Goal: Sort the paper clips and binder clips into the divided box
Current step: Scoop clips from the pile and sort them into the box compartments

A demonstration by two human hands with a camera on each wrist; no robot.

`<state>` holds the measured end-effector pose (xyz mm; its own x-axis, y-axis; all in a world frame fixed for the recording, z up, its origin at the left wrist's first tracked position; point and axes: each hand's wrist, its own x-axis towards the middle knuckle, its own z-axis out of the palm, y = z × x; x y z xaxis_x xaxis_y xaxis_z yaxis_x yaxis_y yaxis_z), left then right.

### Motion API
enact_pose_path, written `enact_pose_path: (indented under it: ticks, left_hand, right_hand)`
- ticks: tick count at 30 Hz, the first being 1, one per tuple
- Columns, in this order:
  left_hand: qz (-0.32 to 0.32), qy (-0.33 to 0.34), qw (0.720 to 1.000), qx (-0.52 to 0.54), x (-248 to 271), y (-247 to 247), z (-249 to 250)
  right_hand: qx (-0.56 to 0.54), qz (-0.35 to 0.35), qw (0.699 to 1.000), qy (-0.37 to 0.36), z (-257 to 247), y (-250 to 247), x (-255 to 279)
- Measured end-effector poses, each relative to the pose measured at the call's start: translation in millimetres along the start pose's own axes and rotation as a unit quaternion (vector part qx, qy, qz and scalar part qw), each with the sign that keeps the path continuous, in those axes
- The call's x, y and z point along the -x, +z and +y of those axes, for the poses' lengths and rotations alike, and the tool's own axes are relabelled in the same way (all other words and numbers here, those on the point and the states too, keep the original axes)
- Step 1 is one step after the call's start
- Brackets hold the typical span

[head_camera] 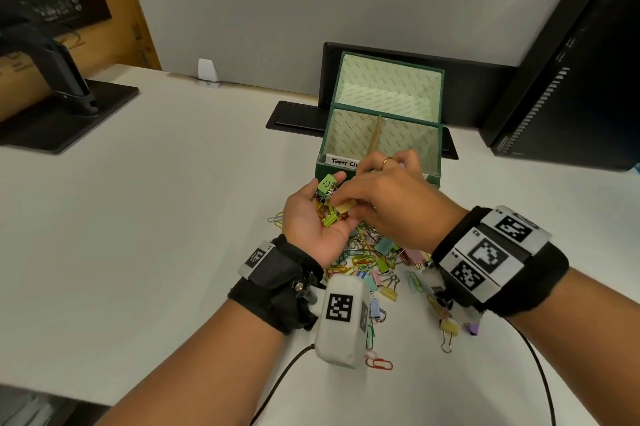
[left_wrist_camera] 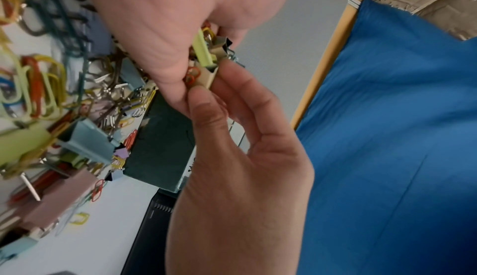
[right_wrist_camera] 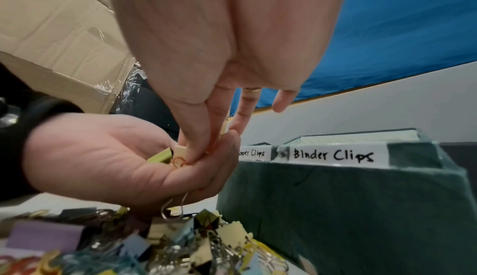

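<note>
My left hand (head_camera: pixel 317 214) is cupped palm up just in front of the green divided box (head_camera: pixel 381 134), holding a small heap of clips: green binder clips (head_camera: pixel 327 183), a cream binder clip (head_camera: pixel 344 207) and an orange paper clip (right_wrist_camera: pixel 179 161). My right hand (head_camera: pixel 377 193) reaches into that palm, thumb and forefinger pinching the cream binder clip (left_wrist_camera: pixel 207 75) beside the orange paper clip. The box front carries labels "Paper Clips" (right_wrist_camera: pixel 254 153) and "Binder Clips" (right_wrist_camera: pixel 333 155). Its compartments look empty where visible.
A pile of coloured paper clips and binder clips (head_camera: pixel 377 259) lies on the white desk (head_camera: pixel 156 217) below my hands. A red paper clip (head_camera: pixel 379 364) lies apart near the front. A monitor base (head_camera: pixel 62 120) stands left, a dark computer case (head_camera: pixel 571 79) right.
</note>
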<state>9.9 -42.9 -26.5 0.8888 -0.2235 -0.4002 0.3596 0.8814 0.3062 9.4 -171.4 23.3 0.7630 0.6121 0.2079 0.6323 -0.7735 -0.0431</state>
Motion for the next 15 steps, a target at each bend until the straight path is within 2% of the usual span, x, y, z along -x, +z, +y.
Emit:
enact_pose_path:
  ticks: [7,12,15]
  left_hand:
    - [-0.026,-0.002,0.999,0.025,0,1,0]
    - [-0.016,-0.002,0.999,0.052,1,2,0]
    - [-0.020,-0.010,0.998,0.064,2,2,-1]
  right_hand:
    - [-0.089,0.057,0.994,0.008,2,-10,2]
    - [-0.115,0.081,0.990,0.005,4,-16,2]
    - [-0.156,0.128,0.979,0.012,6,-24,0]
